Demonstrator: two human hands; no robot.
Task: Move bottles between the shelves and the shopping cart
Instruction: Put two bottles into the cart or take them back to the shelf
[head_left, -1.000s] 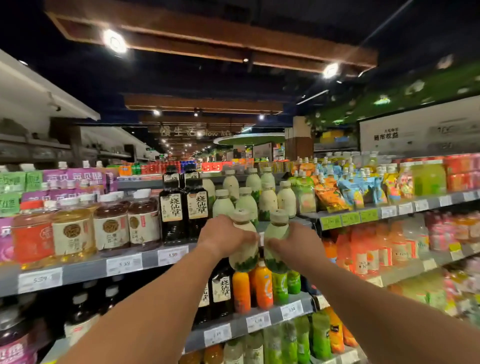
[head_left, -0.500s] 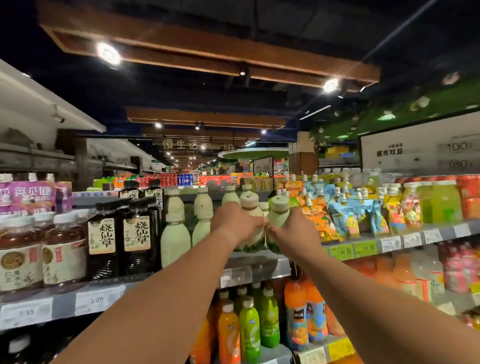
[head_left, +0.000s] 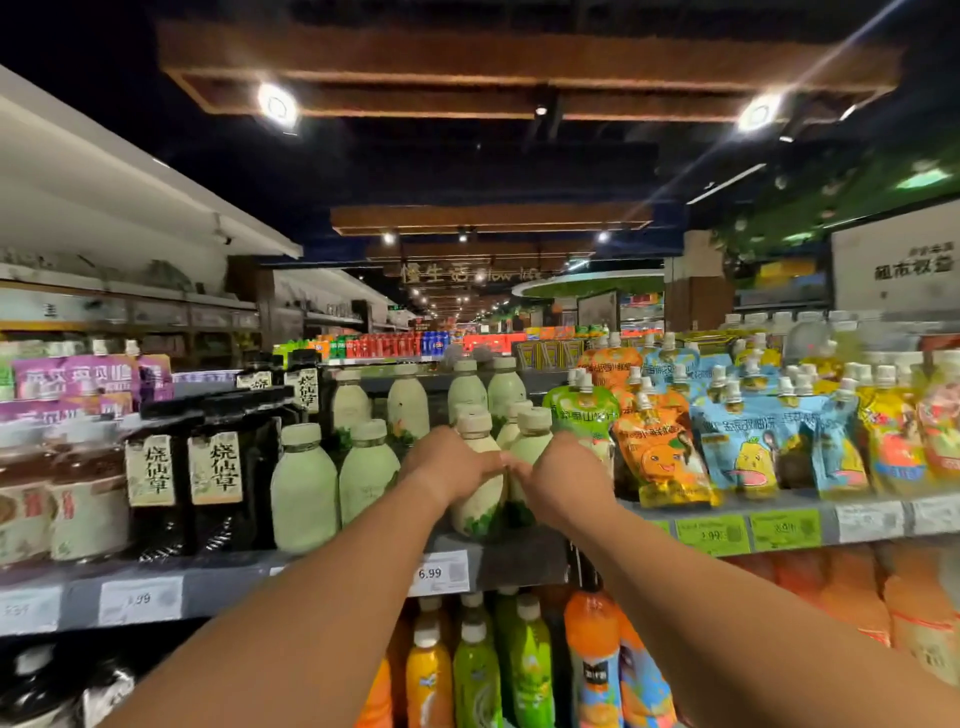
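My left hand (head_left: 448, 466) grips a pale green bottle (head_left: 480, 506) with a beige cap, and my right hand (head_left: 563, 478) grips a second bottle (head_left: 531, 441) of the same kind beside it. Both bottles are upright, their bases at the front of the grey shelf (head_left: 322, 579). More of the same pale green bottles (head_left: 304, 488) stand in rows on that shelf to the left and behind. The shopping cart is out of view.
Dark bottles with paper labels (head_left: 215, 483) stand left of the green ones. Colourful spouted drink pouches (head_left: 665, 457) fill the shelf to the right. Orange and green juice bottles (head_left: 530, 670) stand on the shelf below. Price tags (head_left: 439, 572) line the shelf edges.
Both hands carried their bottles up from in front of the lower shelf and forward to the upper shelf's front edge. The view has moved closer to the shelf.
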